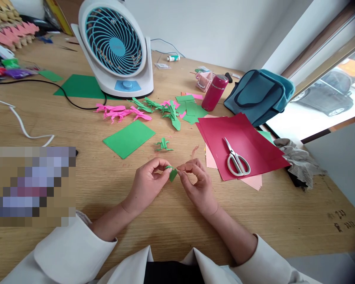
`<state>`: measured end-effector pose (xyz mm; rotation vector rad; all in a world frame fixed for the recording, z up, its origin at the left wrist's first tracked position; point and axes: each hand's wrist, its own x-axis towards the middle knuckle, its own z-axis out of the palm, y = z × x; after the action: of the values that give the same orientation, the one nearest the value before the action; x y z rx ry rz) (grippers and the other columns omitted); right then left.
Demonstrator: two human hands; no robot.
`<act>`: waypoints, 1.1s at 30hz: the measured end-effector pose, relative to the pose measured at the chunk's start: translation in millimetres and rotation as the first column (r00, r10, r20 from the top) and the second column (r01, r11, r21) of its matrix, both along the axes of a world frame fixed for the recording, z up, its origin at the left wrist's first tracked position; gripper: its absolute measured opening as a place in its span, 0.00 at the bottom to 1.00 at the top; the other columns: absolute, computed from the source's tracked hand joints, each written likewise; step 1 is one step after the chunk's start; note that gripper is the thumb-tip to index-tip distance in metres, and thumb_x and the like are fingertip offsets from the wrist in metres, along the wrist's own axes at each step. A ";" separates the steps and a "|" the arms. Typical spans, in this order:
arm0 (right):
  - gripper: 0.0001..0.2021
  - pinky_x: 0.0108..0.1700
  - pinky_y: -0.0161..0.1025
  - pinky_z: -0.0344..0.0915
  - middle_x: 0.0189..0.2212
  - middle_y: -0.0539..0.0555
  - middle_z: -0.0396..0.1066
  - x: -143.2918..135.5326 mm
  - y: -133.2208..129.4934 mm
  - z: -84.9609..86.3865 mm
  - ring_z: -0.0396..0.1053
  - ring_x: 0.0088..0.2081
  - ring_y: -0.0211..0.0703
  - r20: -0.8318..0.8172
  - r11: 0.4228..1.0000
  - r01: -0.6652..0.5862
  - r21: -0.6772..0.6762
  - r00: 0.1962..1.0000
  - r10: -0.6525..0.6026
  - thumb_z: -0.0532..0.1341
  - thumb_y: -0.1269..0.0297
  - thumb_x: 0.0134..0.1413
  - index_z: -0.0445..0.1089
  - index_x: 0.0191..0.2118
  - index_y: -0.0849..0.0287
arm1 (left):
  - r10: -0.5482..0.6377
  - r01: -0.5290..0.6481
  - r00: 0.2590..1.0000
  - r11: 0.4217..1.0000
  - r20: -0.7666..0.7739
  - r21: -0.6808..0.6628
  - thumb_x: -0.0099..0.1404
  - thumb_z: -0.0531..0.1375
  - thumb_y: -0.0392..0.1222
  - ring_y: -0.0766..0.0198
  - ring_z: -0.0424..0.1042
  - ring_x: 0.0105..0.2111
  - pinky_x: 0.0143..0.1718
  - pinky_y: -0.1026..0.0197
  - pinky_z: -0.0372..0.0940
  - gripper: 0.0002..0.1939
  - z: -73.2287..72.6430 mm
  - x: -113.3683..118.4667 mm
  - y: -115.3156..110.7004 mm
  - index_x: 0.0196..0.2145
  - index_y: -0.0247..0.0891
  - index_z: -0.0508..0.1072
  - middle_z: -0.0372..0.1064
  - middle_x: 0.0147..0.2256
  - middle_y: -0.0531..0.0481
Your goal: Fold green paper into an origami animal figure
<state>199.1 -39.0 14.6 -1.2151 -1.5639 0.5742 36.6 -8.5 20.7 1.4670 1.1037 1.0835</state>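
My left hand (149,179) pinches a small piece of folded green paper (173,174) between thumb and forefinger. Thumb and forefinger of my right hand (198,183) are closed at the paper's right edge; the exact contact is too small to make out. Just beyond my hands a small green origami frog (163,144) stands on the table. Behind it lie folded pink paper figures (118,112) and folded green paper figures (173,115), some overlapping. A flat green sheet (129,138) rests left of the frog.
Silver scissors (238,162) lie on red paper sheets (242,138) to the right. A white fan (149,75) stands at the back, its black cord (66,94) running left. A red flask (214,93) and a teal bag (260,96) stand back right. The left side is partly blurred out.
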 end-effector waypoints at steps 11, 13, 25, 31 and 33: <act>0.15 0.42 0.45 0.66 0.36 0.54 0.69 -5.3 -4.6 -6.4 0.68 0.39 0.44 0.101 0.997 -0.054 0.050 0.994 0.048 0.58 0.71 0.63 0.75 0.51 0.48 | 0.073 -0.059 0.988 0.993 -0.137 0.107 0.62 0.60 0.39 0.67 0.72 0.30 0.27 0.68 0.68 0.03 -0.8 -1.2 -1.8 0.32 0.36 0.72 0.72 0.31 0.51; 0.16 0.42 0.45 0.66 0.36 0.54 0.69 -5.7 -5.1 -5.3 0.68 0.39 0.44 0.099 0.998 -0.053 0.043 0.994 0.048 0.58 0.70 0.63 0.75 0.52 0.48 | 0.073 -0.052 0.985 0.990 -0.159 0.129 0.63 0.59 0.39 0.66 0.72 0.31 0.27 0.68 0.68 0.04 0.0 -1.4 -2.2 0.32 0.36 0.72 0.72 0.32 0.50; 0.14 0.41 0.43 0.66 0.35 0.53 0.69 -5.7 -5.4 -4.7 0.68 0.39 0.43 0.053 0.999 -0.048 0.019 0.997 0.047 0.59 0.71 0.62 0.76 0.49 0.50 | 0.054 -0.027 0.986 0.985 -0.160 0.169 0.63 0.59 0.37 0.68 0.72 0.29 0.29 0.69 0.69 0.04 0.6 -1.2 -2.6 0.32 0.37 0.73 0.73 0.32 0.51; 0.13 0.41 0.42 0.66 0.35 0.53 0.69 -7.2 -5.2 -3.9 0.68 0.38 0.42 0.005 0.998 -0.053 0.029 0.999 0.053 0.59 0.72 0.62 0.76 0.47 0.50 | 0.035 -0.022 0.992 0.994 -0.123 0.107 0.63 0.60 0.38 0.67 0.73 0.30 0.32 0.68 0.70 0.04 -0.4 -1.3 -2.6 0.33 0.36 0.73 0.73 0.32 0.51; 0.13 0.41 0.41 0.67 0.34 0.52 0.69 -8.0 -4.9 -3.5 0.68 0.37 0.42 -0.018 0.998 -0.056 0.017 0.998 0.056 0.59 0.71 0.62 0.76 0.47 0.50 | 0.031 -0.022 0.995 0.996 -0.099 0.086 0.63 0.60 0.39 0.67 0.74 0.30 0.33 0.67 0.70 0.04 -1.0 -1.6 -2.6 0.33 0.36 0.73 0.74 0.32 0.51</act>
<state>191.1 -43.8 11.1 -1.1534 -1.5883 0.6057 35.0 -11.1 19.7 1.5921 1.1620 1.0971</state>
